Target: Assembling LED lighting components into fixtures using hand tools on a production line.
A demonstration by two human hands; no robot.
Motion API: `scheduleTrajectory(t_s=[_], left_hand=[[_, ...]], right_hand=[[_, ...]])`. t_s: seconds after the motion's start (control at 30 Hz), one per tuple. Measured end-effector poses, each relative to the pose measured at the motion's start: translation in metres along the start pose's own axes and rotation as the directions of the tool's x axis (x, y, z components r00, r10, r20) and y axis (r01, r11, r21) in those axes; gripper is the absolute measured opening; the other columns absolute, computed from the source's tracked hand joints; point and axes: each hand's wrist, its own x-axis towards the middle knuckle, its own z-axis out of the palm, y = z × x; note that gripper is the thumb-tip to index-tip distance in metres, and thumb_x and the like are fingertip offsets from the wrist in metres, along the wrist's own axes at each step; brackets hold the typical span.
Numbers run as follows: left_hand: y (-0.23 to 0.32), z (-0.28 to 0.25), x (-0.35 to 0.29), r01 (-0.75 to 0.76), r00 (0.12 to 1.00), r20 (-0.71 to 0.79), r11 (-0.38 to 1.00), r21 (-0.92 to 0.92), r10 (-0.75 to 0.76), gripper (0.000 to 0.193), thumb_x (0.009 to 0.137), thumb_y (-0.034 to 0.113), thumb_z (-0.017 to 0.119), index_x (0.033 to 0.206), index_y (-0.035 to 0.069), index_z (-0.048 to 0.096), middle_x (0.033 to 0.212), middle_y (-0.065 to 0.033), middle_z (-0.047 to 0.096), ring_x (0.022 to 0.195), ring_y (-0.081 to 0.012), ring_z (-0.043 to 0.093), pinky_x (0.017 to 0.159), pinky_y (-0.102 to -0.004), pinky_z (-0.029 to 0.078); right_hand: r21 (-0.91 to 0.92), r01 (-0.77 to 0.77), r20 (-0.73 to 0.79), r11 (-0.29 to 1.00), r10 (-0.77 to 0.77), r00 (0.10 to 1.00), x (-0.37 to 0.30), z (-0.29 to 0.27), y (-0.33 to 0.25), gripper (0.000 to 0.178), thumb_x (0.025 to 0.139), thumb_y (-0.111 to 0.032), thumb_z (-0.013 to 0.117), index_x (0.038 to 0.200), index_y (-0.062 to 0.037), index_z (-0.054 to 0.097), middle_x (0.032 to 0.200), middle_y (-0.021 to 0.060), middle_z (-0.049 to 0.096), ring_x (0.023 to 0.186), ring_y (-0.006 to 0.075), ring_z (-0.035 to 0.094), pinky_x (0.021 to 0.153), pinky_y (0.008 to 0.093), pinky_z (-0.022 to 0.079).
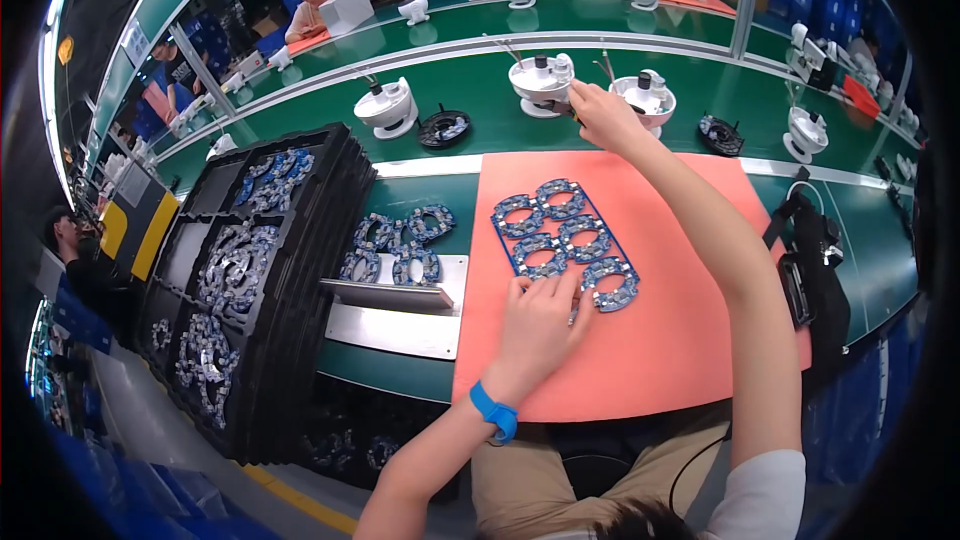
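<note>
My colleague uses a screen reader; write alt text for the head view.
A person's left hand touches a blue circuit-board panel on a coral mat; the right hand is at a white device on a green surface. Stacked black trays holding boards stand left.

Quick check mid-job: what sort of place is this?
Probably an electronics assembly workshop: ring-shaped blue circuit boards on an orange-pink mat, stacked black trays holding more boards, and white rounded units spaced along a green surface.

Board panel (pixel 561 238): lower end partly hidden by left hand (pixel 542 325)
Dark item (pixel 564 110) at right hand (pixel 607 118): too small to tell
</note>
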Motion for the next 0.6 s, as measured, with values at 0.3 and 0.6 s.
scheduleTrajectory(t_s=[0.3,0.6], left_hand=[[-0.002,-0.009,0.001,0.062,0.997,-0.040,0.998,-0.031,-0.063,0.012,0.088,0.014,0.063,0.082,0.008,0.054,0.064,-0.0013,0.059,0.059,-0.0181,0.059,0.070,-0.0341,0.035],[-0.004,0.000,-0.001,0.116,0.993,0.003,0.993,-0.035,-0.116,0.011,0.089,0.014,0.060,0.082,0.008,0.053,0.067,-0.0032,0.061,0.065,-0.0204,0.061,0.074,-0.0363,0.036]], right_hand=[[-0.304,-0.102,-0.001,0.947,0.106,0.994,0.026,0.052,0.012,0.016,0.079,-0.007,0.061,0.094,-0.0078,0.058,0.094,0.0056,0.060,0.091,0.0200,0.064,0.071,0.0325,0.048],[-0.308,-0.097,0.057,0.946,0.120,0.991,0.017,0.036,0.021,0.010,0.082,-0.008,0.058,0.092,-0.0061,0.059,0.096,0.0088,0.061,0.088,0.0237,0.066,0.073,0.0350,0.052]])
